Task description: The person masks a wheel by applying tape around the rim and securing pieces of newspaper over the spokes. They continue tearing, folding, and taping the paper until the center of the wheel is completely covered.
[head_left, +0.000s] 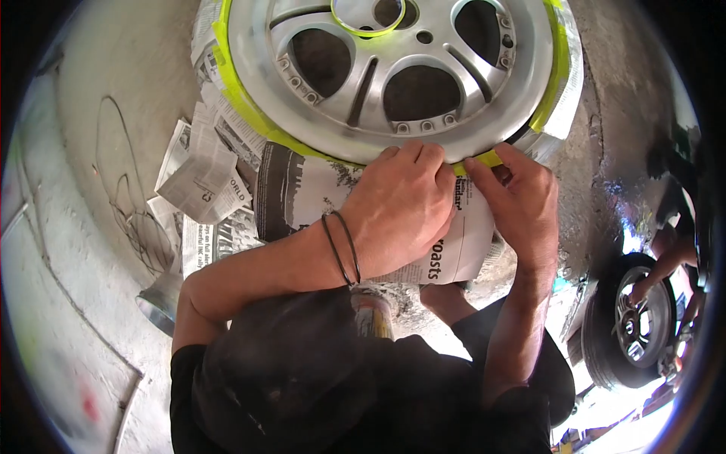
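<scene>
A silver alloy wheel (484, 140) lies face up in front of me, its edge lined with yellow-green masking tape (249, 113). A newspaper sheet (473, 234) hangs from the near edge, under the tape. My left hand (404, 204) is closed, its curled fingers pressed on the tape and paper at the near edge; the fingertips are partly hidden. Just to its right, my right hand (522, 200) pinches the tape strip between thumb and index finger. A short dark stretch of tyre shows past the right hand. A tape roll (335, 21) rests on the wheel's face.
More newspaper sheets (200, 170) lie at the wheel's left. A thin wire (113, 163) loops over the concrete floor, near a metal can (157, 306). At far right, another person's hand (639, 291) touches a second wheel with its tyre (601, 333).
</scene>
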`<state>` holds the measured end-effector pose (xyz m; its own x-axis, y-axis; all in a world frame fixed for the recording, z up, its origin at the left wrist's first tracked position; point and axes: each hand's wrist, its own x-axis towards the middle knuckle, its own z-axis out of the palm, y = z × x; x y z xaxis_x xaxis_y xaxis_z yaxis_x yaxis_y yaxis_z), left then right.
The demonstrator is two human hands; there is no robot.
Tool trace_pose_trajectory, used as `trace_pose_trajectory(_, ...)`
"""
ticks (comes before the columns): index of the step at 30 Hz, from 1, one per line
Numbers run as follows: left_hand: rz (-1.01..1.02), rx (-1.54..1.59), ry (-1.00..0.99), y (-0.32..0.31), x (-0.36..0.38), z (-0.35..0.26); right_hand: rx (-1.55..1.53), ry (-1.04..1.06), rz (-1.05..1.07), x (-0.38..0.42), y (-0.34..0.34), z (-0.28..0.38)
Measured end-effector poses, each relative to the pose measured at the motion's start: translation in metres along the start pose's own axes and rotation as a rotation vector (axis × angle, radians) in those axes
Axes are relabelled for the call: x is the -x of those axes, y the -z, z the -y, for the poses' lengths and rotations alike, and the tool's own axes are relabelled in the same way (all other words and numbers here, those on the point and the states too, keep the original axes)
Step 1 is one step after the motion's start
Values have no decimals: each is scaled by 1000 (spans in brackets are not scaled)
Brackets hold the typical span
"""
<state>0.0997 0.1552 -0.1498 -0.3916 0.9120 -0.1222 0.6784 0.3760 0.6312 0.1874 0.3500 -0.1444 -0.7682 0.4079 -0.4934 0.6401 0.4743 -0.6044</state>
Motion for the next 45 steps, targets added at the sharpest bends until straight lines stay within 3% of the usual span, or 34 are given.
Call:
trace_pose_trajectory(11,-65,37,-48,-8,-5,-1,86,-30,0,-6,2,5)
trace_pose_trajectory(13,6,31,-23,-6,-5,-3,107,-44,-7,-3,0,4)
trace_pose_trajectory(15,-5,13,-29,-9,-5,-4,156,-72,-130,0,-3,4)
trace_pose_trajectory(21,-35,40,-34,-9,-5,-1,20,-165,-179,9,-1,6)
trace_pose_trajectory(45,-13,45,9,-10,-16,-8,-98,-51,-141,0,2,-13)
